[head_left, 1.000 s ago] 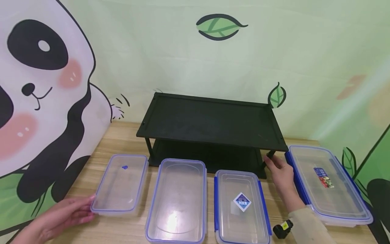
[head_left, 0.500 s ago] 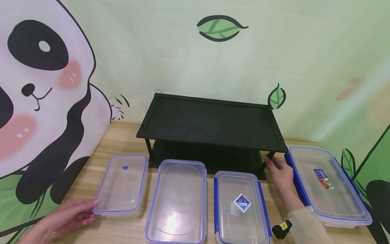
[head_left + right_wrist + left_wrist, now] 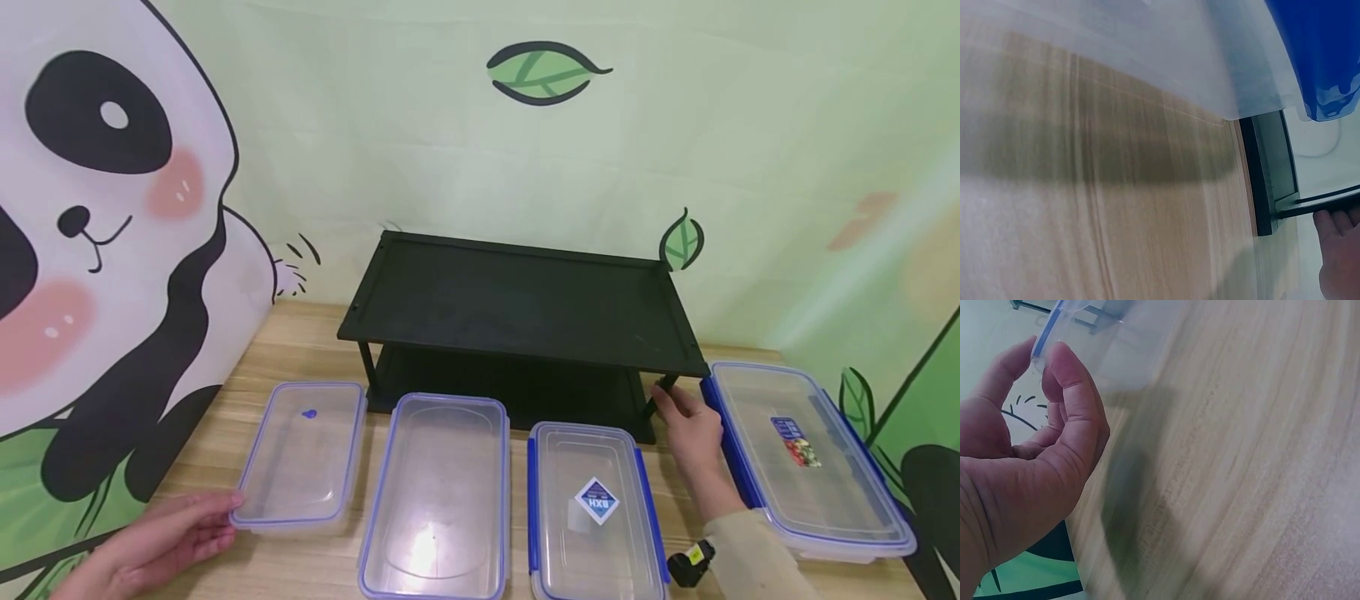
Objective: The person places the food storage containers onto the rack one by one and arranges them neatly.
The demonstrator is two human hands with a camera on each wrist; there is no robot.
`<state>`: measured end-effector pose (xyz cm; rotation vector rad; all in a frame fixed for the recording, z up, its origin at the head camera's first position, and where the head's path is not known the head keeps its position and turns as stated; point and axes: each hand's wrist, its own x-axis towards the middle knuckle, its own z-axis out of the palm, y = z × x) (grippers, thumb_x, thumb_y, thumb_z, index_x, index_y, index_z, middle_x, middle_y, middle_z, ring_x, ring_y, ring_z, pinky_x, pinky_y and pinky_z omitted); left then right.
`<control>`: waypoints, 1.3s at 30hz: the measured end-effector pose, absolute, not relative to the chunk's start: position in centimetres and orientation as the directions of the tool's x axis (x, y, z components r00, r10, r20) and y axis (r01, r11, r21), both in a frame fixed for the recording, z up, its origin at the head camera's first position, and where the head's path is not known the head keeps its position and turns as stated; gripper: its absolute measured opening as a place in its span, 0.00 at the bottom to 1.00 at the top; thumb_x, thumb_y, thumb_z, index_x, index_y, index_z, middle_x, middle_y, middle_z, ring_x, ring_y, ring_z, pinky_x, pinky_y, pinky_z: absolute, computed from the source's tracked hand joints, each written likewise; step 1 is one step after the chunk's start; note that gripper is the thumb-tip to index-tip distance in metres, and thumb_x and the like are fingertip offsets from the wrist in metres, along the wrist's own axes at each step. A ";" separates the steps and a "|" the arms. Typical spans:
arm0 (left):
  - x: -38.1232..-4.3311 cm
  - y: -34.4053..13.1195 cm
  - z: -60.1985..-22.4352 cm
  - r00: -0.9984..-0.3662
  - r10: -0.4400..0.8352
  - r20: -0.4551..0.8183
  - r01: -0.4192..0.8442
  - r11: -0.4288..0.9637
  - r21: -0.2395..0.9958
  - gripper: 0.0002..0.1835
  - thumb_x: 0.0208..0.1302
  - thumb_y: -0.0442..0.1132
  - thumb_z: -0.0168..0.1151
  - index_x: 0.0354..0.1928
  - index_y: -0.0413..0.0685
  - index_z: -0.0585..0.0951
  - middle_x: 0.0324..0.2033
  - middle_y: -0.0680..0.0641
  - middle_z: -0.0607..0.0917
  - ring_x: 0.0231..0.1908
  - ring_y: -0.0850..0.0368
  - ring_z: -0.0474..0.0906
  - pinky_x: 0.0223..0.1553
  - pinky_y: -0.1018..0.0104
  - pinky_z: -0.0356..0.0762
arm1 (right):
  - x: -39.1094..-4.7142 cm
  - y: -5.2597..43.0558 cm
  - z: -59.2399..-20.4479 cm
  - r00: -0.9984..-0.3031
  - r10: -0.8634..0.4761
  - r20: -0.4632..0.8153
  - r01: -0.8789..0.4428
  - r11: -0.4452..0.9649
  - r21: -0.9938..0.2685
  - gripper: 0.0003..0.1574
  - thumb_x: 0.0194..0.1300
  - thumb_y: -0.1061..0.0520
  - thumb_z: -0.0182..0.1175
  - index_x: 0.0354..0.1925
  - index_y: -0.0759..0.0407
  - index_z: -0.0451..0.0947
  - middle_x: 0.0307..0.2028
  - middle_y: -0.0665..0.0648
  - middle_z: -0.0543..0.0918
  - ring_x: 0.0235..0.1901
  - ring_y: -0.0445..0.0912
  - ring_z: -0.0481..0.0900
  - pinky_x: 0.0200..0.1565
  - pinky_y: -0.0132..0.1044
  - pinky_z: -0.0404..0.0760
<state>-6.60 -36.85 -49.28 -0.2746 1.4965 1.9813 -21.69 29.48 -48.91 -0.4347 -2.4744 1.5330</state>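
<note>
My left hand [image 3: 168, 535] pinches the near left corner of the leftmost food container [image 3: 300, 454], a clear box with a thin blue rim and a small blue mark on its lid. In the left wrist view, thumb and fingers [image 3: 1075, 381] sit on either side of that rim. A black two-tier rack [image 3: 517, 300] stands at the back of the table. At its front right post my right hand [image 3: 690, 433] has its fingertips curled, gripping the post; the right wrist view shows the fingers [image 3: 1338, 225] at this post too.
Two more lidded containers, one plain [image 3: 438, 492] and one with a BXH sticker [image 3: 592, 533], lie in front of the rack. A larger container with blue clips [image 3: 810, 458] lies right of my right forearm. The wooden table [image 3: 202, 467] backs onto a panda-print cloth [image 3: 420, 125].
The whole head view has shifted very slightly. My left hand has moved a little to the right along with the container corner. My right hand stays at the rack post.
</note>
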 end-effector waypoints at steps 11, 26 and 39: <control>-6.7 -36.3 -48.8 -0.803 0.383 -0.456 -0.549 -0.177 0.817 0.13 0.84 0.35 0.51 0.42 0.49 0.85 0.37 0.53 0.88 0.40 0.65 0.85 0.48 0.73 0.85 | -21.7 29.2 -48.8 -0.936 0.352 0.014 0.137 0.400 -0.906 0.35 0.80 0.43 0.61 0.69 0.67 0.78 0.63 0.69 0.83 0.62 0.60 0.82 0.65 0.47 0.78; -6.3 -35.7 -47.5 -0.850 0.297 -0.436 -0.496 -0.170 0.852 0.14 0.82 0.34 0.50 0.39 0.50 0.84 0.34 0.55 0.88 0.37 0.67 0.84 0.42 0.76 0.83 | -21.7 29.4 -48.9 -0.943 0.333 -0.014 0.144 0.369 -0.918 0.37 0.80 0.41 0.61 0.71 0.67 0.76 0.67 0.69 0.80 0.64 0.60 0.80 0.66 0.48 0.77; -5.6 -37.1 -45.0 -0.916 0.263 -0.302 -0.348 -0.153 0.925 0.20 0.82 0.30 0.45 0.39 0.55 0.85 0.34 0.57 0.88 0.37 0.68 0.84 0.42 0.76 0.84 | -21.8 29.5 -48.9 -0.939 0.344 -0.003 0.150 0.402 -0.903 0.36 0.79 0.40 0.61 0.70 0.65 0.78 0.64 0.67 0.82 0.57 0.45 0.85 0.58 0.30 0.80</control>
